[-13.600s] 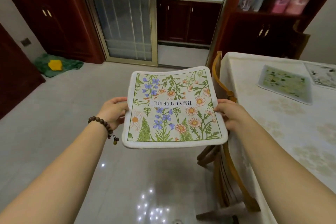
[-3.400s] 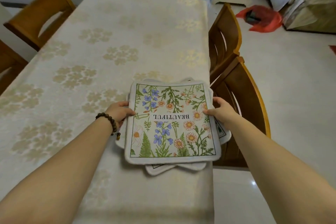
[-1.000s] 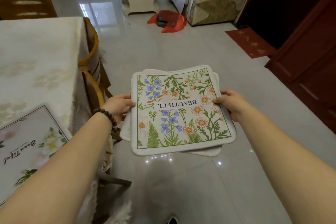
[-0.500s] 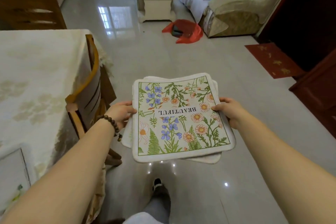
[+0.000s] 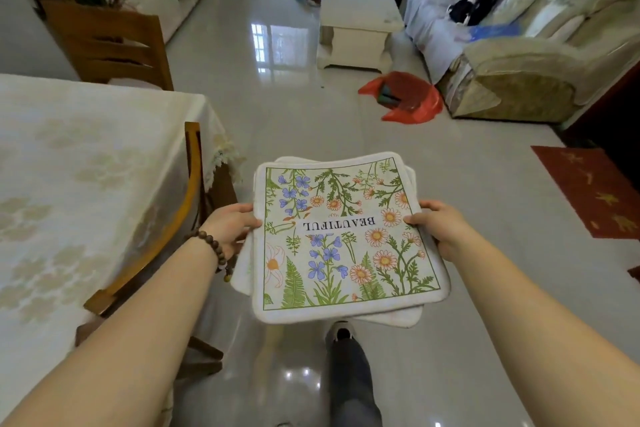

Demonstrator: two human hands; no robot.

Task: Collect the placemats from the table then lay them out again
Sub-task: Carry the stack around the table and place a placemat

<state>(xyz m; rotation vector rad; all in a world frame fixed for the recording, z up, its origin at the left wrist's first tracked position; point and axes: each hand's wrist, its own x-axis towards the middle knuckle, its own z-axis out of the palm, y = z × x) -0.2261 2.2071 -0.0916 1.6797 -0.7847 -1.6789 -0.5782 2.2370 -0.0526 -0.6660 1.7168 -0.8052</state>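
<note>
A stack of placemats [image 5: 346, 239] hangs level over the floor in front of me. The top one is white with printed flowers, ferns and the word BEAUTIFUL upside down; edges of other mats stick out beneath it. My left hand [image 5: 230, 224], with a bead bracelet at the wrist, grips the stack's left edge. My right hand [image 5: 438, 224] grips its right edge, thumb on top. The table [image 5: 69, 184] with its cream flowered cloth lies to my left, no placemat showing on the part in view.
A wooden chair [image 5: 183, 218] is tucked at the table's near side and another chair [image 5: 107, 45] stands at its far end. Ahead on the glossy floor are a red bag [image 5: 405, 100], a white coffee table [image 5: 356, 21], a sofa [image 5: 519, 45] and a red rug [image 5: 595, 191]. My foot [image 5: 343, 336] steps forward.
I have walked on along the table with the stack held the same way. The placemat lying on the table has left the view and the living room has come closer.
</note>
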